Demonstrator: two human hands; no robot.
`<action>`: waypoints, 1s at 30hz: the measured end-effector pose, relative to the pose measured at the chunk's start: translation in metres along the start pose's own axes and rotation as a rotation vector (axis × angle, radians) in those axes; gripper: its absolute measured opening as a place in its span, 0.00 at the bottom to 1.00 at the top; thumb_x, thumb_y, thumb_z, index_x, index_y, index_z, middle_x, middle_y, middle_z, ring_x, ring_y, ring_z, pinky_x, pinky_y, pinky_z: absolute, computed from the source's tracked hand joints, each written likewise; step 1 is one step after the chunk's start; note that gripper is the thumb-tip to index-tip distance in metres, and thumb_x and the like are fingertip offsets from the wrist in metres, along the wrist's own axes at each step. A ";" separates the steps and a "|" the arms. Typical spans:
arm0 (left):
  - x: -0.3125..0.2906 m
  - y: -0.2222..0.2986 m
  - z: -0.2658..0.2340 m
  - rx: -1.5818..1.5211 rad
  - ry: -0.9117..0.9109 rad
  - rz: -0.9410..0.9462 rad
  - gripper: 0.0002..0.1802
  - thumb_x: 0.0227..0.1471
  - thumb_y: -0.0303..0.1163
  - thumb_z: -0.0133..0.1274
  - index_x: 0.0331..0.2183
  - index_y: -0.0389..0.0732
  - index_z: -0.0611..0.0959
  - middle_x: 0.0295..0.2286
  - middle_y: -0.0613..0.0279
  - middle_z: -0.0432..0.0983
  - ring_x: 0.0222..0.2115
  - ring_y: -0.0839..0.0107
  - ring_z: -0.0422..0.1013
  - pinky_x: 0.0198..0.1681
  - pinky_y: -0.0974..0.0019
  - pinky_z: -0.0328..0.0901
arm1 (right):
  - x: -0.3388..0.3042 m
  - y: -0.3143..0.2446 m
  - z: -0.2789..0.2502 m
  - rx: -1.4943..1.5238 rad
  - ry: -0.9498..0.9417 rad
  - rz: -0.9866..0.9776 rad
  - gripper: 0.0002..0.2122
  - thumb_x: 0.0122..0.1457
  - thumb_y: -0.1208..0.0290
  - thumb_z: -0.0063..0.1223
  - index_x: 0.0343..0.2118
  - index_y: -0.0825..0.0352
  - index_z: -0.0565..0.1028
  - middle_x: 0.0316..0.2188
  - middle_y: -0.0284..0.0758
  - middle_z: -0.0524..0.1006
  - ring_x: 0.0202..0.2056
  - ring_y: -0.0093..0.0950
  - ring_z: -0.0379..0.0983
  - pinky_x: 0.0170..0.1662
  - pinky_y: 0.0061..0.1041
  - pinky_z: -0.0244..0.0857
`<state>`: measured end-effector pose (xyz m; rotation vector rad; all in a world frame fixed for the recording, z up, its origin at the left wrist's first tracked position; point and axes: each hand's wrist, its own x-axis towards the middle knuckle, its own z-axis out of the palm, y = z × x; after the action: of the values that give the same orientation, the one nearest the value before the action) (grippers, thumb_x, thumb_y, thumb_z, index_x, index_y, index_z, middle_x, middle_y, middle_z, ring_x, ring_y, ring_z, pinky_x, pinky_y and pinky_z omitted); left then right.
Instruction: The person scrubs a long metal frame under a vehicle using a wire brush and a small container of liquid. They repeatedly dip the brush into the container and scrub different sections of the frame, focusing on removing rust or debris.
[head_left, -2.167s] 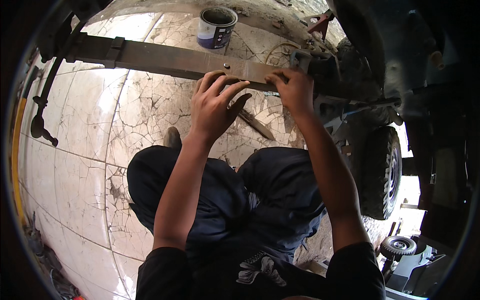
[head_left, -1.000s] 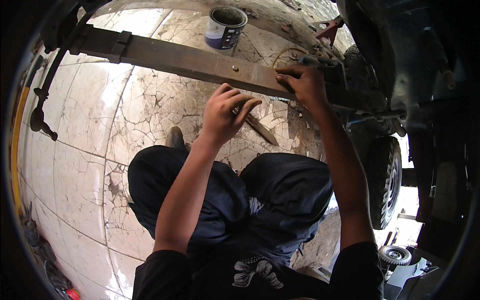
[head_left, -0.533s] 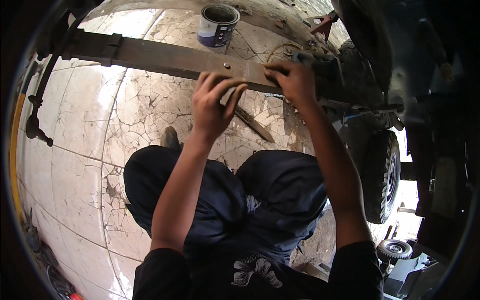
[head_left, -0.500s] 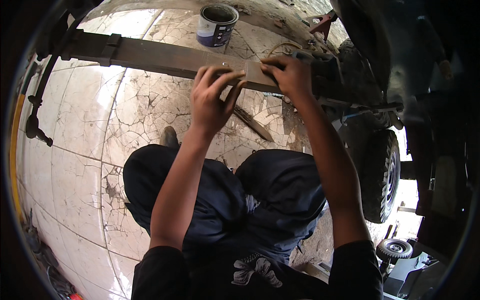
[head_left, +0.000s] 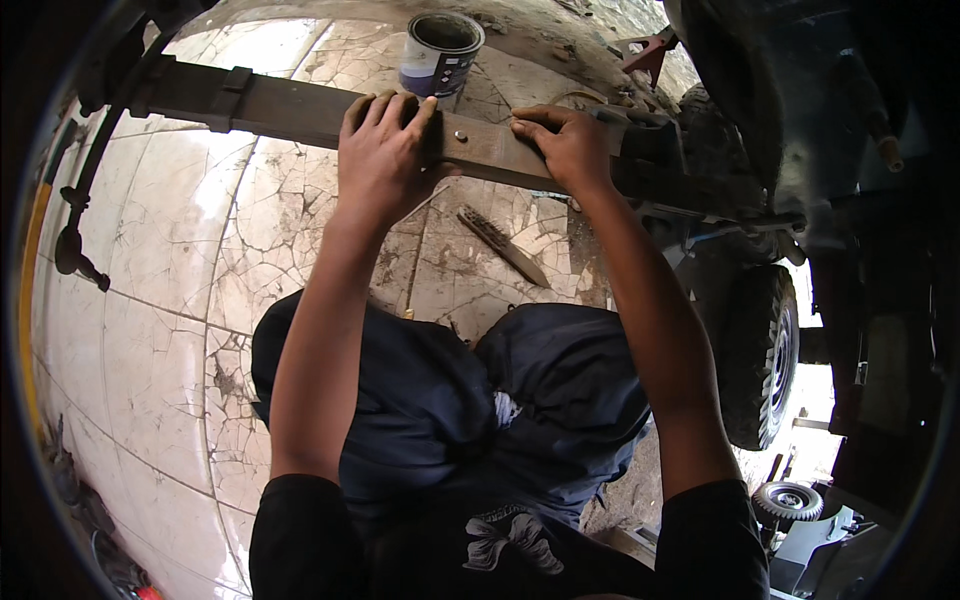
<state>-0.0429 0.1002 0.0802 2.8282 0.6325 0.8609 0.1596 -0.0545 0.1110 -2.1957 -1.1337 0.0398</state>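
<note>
A long, dark metal leaf spring [head_left: 290, 108] spans the view in front of me, with a clip band toward its left end. My left hand [head_left: 385, 150] wraps over the spring, fingertips at its far edge and thumb low on the near side. Just right of that hand, a small round bolt head [head_left: 460, 136] stands up from a lighter brown stretch of the top face. My right hand [head_left: 568, 145] is at the right part of the spring, thumb and forefinger closed together near the far edge. Whatever lies between those fingertips is too small to make out.
Beyond the spring stands an open paint can [head_left: 443, 58]. A wire brush [head_left: 502, 247] lies on the cracked tile floor [head_left: 140, 220] before my knees. To the right are a large tyre [head_left: 770, 355] and dark vehicle parts; a red stand [head_left: 650, 55] is at the back.
My left hand has shifted left along the spring and now wraps over it, uncovering the bolt head. The right hand has moved slightly left, its fingertips still at the far edge.
</note>
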 end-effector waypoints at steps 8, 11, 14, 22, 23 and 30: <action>-0.004 -0.005 0.006 -0.011 0.036 -0.012 0.48 0.40 0.59 0.71 0.61 0.49 0.77 0.55 0.54 0.74 0.60 0.59 0.67 0.68 0.52 0.53 | -0.047 -0.008 -0.021 0.033 -0.062 -0.097 0.10 0.55 0.67 0.70 0.40 0.59 0.88 0.35 0.37 0.87 0.35 0.27 0.85 0.41 0.25 0.75; -0.004 -0.004 0.006 -0.008 0.035 -0.005 0.48 0.41 0.59 0.71 0.61 0.49 0.77 0.55 0.55 0.74 0.60 0.59 0.67 0.68 0.52 0.53 | -0.032 -0.011 -0.013 0.004 -0.038 -0.031 0.10 0.54 0.69 0.70 0.40 0.60 0.88 0.35 0.37 0.87 0.36 0.27 0.85 0.42 0.26 0.75; -0.001 -0.001 0.009 -0.026 0.039 -0.002 0.48 0.41 0.58 0.71 0.61 0.48 0.77 0.55 0.55 0.74 0.60 0.59 0.67 0.67 0.52 0.53 | -0.010 -0.005 -0.001 -0.018 0.032 -0.014 0.09 0.54 0.70 0.70 0.39 0.61 0.88 0.35 0.38 0.87 0.37 0.28 0.85 0.43 0.26 0.75; -0.005 -0.007 0.005 -0.030 0.021 -0.022 0.47 0.43 0.58 0.69 0.60 0.46 0.77 0.56 0.56 0.74 0.61 0.60 0.66 0.68 0.53 0.53 | -0.050 -0.013 -0.006 -0.013 0.012 -0.184 0.10 0.56 0.72 0.70 0.41 0.62 0.87 0.36 0.38 0.87 0.37 0.26 0.85 0.42 0.24 0.75; -0.004 -0.007 0.005 -0.031 0.024 -0.022 0.47 0.42 0.58 0.69 0.60 0.46 0.77 0.56 0.55 0.74 0.61 0.60 0.66 0.68 0.53 0.53 | -0.044 -0.012 -0.005 0.000 0.026 -0.199 0.10 0.57 0.72 0.69 0.42 0.62 0.87 0.36 0.38 0.87 0.37 0.24 0.85 0.42 0.24 0.75; -0.003 -0.006 0.003 -0.059 0.020 -0.027 0.47 0.41 0.57 0.70 0.60 0.47 0.78 0.55 0.55 0.75 0.60 0.61 0.66 0.68 0.54 0.53 | -0.022 -0.024 0.010 -0.023 0.033 -0.030 0.10 0.55 0.70 0.70 0.41 0.62 0.87 0.35 0.38 0.87 0.35 0.26 0.85 0.41 0.24 0.75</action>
<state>-0.0456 0.1044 0.0753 2.7561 0.6357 0.8890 0.1252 -0.0552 0.1110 -2.1907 -1.1542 -0.0218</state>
